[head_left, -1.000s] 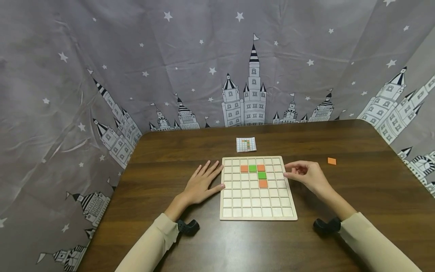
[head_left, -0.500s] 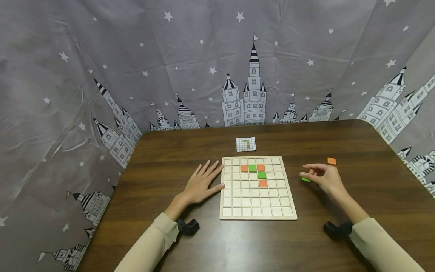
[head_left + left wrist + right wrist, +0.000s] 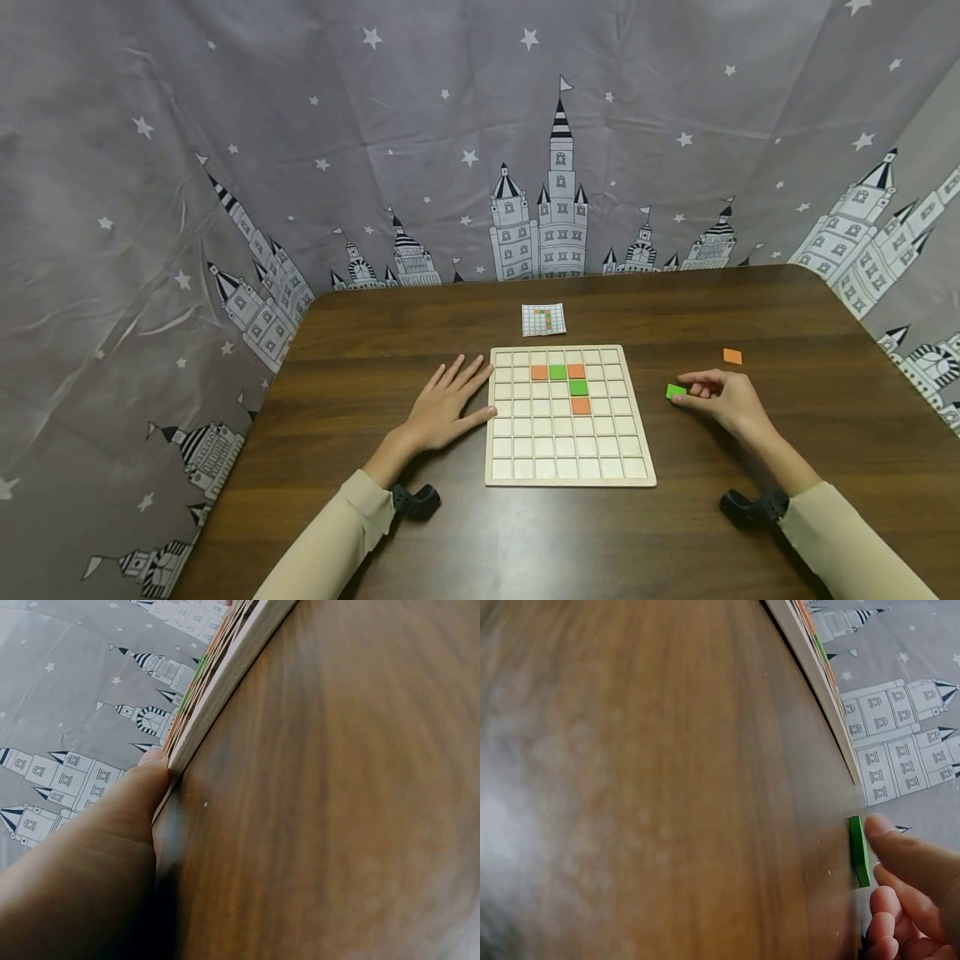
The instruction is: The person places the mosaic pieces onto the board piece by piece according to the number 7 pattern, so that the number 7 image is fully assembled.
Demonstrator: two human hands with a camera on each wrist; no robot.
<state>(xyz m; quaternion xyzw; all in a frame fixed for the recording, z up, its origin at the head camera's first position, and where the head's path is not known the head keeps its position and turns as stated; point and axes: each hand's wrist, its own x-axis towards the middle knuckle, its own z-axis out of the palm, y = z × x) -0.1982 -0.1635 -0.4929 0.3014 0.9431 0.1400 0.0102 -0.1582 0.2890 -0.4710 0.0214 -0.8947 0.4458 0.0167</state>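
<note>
A pale wooden grid board [image 3: 532, 469] lies on the table, with several orange and green square tiles set in its cells. My left hand [image 3: 442, 412] rests flat with fingers spread, its fingertips and thumb at the board's left edge. In the left wrist view the thumb [image 3: 112, 825] meets the board's side. Right of the board lies a loose green tile [image 3: 674, 391]. My right hand [image 3: 726, 404] is at that tile, thumb at its near edge and forefinger by its far right corner. I cannot tell whether they pinch it. In the right wrist view the green tile [image 3: 859, 855] lies flat beside the thumb.
An orange tile [image 3: 732, 357] lies beyond the right hand. Behind the board lies a small paper card [image 3: 543, 319] printed with a coloured grid. A grey castle-print curtain [image 3: 420, 125] hangs behind the brown wooden table [image 3: 375, 333].
My right hand has moved right, away from the board's right edge, to the green tile, uncovering it. The left hand and the board have stayed still.
</note>
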